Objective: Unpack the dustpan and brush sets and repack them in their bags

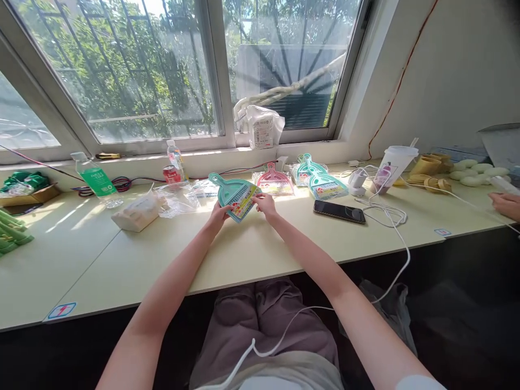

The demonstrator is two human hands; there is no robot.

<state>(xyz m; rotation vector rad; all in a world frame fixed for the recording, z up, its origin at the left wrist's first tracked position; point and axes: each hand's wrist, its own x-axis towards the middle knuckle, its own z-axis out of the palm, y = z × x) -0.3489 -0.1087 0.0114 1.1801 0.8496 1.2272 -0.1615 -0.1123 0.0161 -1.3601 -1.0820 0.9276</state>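
Observation:
A mint-green mini dustpan and brush set [233, 192] with a yellow printed label is held tilted above the table, its handle up and to the left. My left hand [218, 214] grips its lower left edge. At its right side, my right hand [265, 205] pinches the edge by the label. Behind it lies a pink dustpan set [275, 180]. More green sets rest to the right, one green dustpan set [327, 187] in front of another green set [304, 169]. Crumpled clear plastic bags [179, 199] lie to the left.
A tissue pack [137, 212], green-labelled bottle [97, 181] and red can [171, 174] stand left. On the right are a black phone [339, 211], white charger [357, 182], tangled cable [390, 216] and plastic cup [392, 168]. Another person's hand [505, 205] rests at far right.

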